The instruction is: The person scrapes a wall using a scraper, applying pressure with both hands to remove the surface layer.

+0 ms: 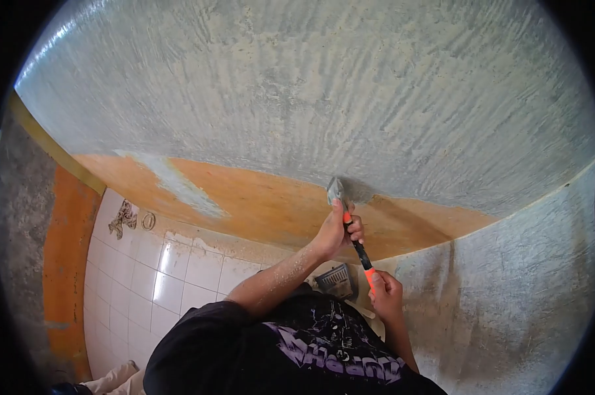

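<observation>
A long-handled scraper point(358, 251) with a black and orange handle slants up to the wall. Its grey blade point(335, 189) rests against the wall where grey coating meets orange paint. My left hand point(339, 232) is closed round the upper handle, with the thumb up towards the blade. Lower down, my right hand point(387, 296) grips the orange end. Pale dust specks cover my left forearm. The wall point(284, 99) is rough and streaked grey above, and an orange band point(258, 204) runs along its lower part with one scraped grey patch point(179, 184).
White floor tiles point(139, 270) lie below on the left, with crumbs along the wall's foot. A crumpled cloth point(123, 219) and a small ring point(148, 221) are there. Near my body is a dark grey slotted container point(337, 282). A grey side wall point(508, 296) meets the corner at right.
</observation>
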`<state>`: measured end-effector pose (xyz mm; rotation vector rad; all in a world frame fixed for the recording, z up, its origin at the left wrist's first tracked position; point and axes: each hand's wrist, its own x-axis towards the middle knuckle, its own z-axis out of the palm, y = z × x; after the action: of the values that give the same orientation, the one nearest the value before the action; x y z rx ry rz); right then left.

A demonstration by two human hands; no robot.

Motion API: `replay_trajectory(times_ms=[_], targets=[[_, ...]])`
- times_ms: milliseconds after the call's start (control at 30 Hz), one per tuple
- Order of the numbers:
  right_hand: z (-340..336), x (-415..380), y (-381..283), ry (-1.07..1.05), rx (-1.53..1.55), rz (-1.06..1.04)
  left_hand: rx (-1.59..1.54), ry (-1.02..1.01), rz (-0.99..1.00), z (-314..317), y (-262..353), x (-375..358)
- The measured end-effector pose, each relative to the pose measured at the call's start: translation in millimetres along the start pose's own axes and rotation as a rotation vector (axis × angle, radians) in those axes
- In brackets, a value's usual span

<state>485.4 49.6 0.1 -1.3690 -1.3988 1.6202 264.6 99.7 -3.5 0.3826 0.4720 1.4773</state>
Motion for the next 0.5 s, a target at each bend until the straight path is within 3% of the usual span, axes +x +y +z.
replay_trajectory(times_ms=[333, 500], targets=[[4, 2, -4, -0.006, -0.015, 0.018, -0.014, -0.001, -0.029, -1, -6, 5], [17, 5, 1, -0.033, -0.022, -0.010, -0.010, -0.055, 0.073, -21, 9, 1]])
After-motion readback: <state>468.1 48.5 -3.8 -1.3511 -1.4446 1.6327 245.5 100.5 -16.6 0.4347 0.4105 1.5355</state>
